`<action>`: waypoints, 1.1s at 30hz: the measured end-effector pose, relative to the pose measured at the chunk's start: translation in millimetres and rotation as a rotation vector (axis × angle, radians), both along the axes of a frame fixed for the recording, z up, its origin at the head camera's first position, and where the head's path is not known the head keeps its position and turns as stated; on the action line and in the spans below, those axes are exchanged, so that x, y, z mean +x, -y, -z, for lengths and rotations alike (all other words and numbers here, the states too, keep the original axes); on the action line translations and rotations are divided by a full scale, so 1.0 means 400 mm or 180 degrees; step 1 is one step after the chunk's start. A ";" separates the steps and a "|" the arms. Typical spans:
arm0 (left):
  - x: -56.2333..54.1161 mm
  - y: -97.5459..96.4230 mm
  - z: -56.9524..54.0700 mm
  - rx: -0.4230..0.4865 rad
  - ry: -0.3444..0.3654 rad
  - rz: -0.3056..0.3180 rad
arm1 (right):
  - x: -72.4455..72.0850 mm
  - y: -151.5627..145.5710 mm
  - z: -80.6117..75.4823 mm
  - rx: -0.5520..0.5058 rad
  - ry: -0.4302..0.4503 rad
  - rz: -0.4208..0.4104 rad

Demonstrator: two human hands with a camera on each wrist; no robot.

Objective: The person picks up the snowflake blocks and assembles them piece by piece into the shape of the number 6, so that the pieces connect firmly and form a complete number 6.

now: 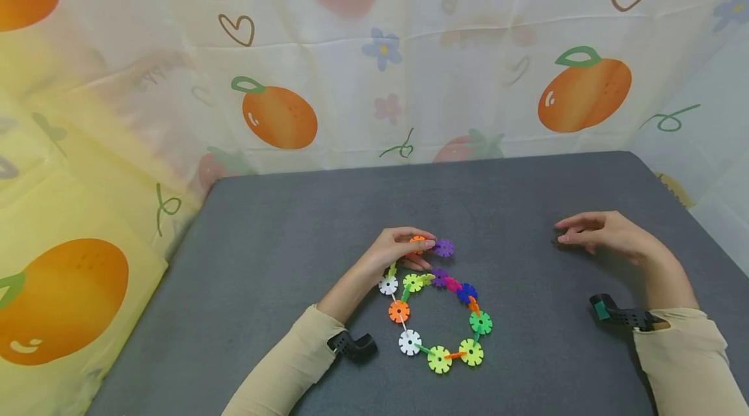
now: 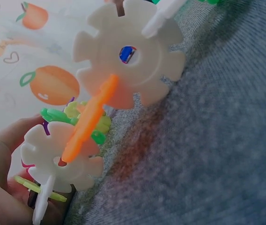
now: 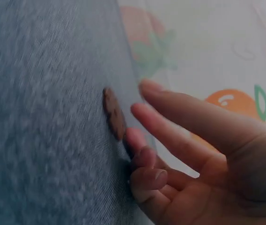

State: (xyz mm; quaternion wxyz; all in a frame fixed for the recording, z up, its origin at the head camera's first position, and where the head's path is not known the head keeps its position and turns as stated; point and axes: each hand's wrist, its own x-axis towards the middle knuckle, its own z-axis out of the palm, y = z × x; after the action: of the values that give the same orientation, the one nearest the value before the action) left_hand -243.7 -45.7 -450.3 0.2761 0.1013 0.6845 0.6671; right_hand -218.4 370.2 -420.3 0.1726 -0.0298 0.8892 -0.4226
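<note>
My left hand [image 1: 398, 248] pinches the upper end of a chain of notched plastic snowflake discs, near a purple disc [image 1: 445, 247] that sticks out past the fingertips. An orange disc [image 1: 417, 244] shows partly between the fingers. The rest of the chain curves in a ring on the table, with a white disc [image 2: 128, 28] and an edge-on orange disc [image 2: 88, 124] close in the left wrist view. At the right, my right hand [image 1: 614, 234] hovers low, fingers loosely extended and thumb apart. A brown disc [image 3: 114, 115] lies right at its fingertips.
A dark grey cloth-covered table [image 1: 304, 221] lies under everything. Behind it hangs a pale curtain [image 1: 351, 97] printed with oranges. Black bands with small camera mounts [image 1: 358, 348] sit on both wrists.
</note>
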 end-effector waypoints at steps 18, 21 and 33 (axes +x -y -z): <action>-0.002 0.002 0.004 0.0000 0.0045 -0.0026 | -0.012 0.016 0.002 0.0450 -0.0031 -0.0223; -0.002 0.001 0.005 0.0006 0.0060 -0.0032 | -0.010 0.013 0.004 0.0424 -0.0052 -0.0112; -0.001 0.000 0.005 -0.0021 0.0060 -0.0055 | -0.017 0.127 0.015 -0.0527 -0.0514 -0.0014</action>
State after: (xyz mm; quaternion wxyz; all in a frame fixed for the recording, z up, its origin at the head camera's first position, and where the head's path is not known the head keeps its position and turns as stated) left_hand -244.3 -45.7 -452.2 0.2770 0.0882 0.6849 0.6681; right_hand -225.2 319.5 -426.5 0.0982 -0.0799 0.8622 -0.4905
